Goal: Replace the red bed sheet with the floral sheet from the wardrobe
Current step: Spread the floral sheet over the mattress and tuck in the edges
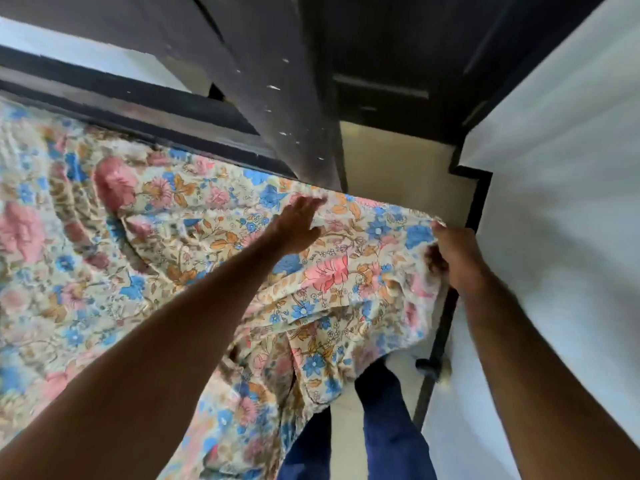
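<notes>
Nearest to the camera are the person's legs in dark blue trousers [391, 427], standing on a pale floor [412, 188] between the bed and a white wall [561, 209]; the loose end of the floral sheet [214, 244] hangs down in folds in front of them. The two bare forearms reach forward over the sheet; the right hand [457, 258] has its fingers curled around the sheet's far corner and pinches the fabric, holding it lifted beside the wall; the left hand [298, 223] is flat with the fingers straight, it holds nothing, and it lies over the sheet's far edge, though I cannot tell if it touches. The sheet is spread over the bed to the left, wrinkled and blurred there. Beyond it runs a dark bed frame [138, 95]; behind stands a dark wardrobe [311, 81].
</notes>
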### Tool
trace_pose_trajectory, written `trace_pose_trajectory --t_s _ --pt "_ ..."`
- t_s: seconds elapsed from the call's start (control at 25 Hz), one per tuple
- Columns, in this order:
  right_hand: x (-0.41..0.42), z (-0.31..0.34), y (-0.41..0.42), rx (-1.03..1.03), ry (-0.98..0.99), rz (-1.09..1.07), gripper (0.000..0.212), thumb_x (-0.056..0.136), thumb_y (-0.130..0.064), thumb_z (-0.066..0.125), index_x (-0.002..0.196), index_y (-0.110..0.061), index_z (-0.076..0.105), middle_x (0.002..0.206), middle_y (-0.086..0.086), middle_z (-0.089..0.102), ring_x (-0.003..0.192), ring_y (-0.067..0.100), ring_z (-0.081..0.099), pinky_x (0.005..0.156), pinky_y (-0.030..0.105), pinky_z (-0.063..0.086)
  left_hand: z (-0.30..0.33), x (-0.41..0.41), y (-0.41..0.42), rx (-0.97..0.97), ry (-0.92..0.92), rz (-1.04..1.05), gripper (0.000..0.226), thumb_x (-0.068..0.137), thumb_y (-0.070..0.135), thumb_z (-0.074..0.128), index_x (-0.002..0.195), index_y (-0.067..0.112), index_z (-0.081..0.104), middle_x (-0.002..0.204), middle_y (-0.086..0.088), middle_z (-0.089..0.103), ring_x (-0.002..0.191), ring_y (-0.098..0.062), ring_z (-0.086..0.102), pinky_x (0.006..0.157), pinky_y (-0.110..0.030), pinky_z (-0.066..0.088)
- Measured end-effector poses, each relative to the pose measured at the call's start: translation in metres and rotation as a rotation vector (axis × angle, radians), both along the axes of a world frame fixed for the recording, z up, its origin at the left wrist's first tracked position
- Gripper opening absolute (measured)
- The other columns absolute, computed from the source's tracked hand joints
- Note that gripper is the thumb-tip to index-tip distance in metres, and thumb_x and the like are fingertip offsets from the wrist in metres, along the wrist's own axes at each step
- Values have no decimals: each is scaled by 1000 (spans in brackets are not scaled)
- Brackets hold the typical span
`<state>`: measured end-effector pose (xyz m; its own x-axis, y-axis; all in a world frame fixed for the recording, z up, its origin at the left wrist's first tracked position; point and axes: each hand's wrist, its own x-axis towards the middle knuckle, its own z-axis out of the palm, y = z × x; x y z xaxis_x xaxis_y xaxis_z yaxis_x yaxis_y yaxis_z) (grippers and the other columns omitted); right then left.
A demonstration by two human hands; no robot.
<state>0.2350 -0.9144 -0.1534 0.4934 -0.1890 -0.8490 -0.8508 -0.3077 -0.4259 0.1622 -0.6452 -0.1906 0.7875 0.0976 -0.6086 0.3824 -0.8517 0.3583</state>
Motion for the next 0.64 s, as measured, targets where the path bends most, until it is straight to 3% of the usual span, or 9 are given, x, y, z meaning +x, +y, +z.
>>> trace_pose_trajectory --t_s 0.08,0.2,0.28,0.4,0.52,0.6,0.64 --pt "-4 -23 21 170 76 -200 25 107 -25 42 86 -15 51 49 6 61 33 14 57 41 20 47 -14 4 15 105 -23 -84 66 95 25 59 154 21 31 154 -13 36 138 -32 38 106 -53 43" --pt "-14 -64 57 365 60 -212 22 106 -19 44 99 -3 57 74 14 72 49 13 64 56 25 47 -46 13 38 242 -40 -200 55 94 31 56 145 15 44 143 -14 49 132 -35 44 103 -51 43" --pt "-34 -93 91 326 -114 -118 23 102 -15 52 115 3 58 96 15 67 66 17 63 56 25 43 -60 16 49 352 -43 -293 46 96 36 51 134 11 52 138 -15 53 129 -35 47 103 -50 41" --pt "-65 -131 124 240 -271 -137 27 98 -26 57 119 -11 52 99 -2 61 82 17 58 72 32 47 -74 26 49 445 28 -430 56 95 39 25 131 7 53 136 -22 52 125 -41 48 102 -55 37" --pt "-79 -156 138 389 -233 -64 31 102 -11 50 132 -14 42 100 -5 61 76 11 60 66 40 56 -103 41 74 495 30 -589 56 102 38 22 136 3 50 132 -28 56 121 -47 53 101 -61 40" --pt "-80 -171 145 529 -206 11 31 102 -3 47 130 -11 38 82 3 62 55 8 56 48 30 50 -121 54 87 544 95 -554 89 96 71 9 141 5 49 136 -27 54 125 -47 49 107 -59 35" --pt "-79 -182 150 566 -203 7 29 103 -4 46 131 -7 38 74 3 60 48 7 54 45 27 48 -123 54 87 533 112 -503 92 96 73 8 141 4 48 136 -28 54 125 -47 50 108 -58 35"
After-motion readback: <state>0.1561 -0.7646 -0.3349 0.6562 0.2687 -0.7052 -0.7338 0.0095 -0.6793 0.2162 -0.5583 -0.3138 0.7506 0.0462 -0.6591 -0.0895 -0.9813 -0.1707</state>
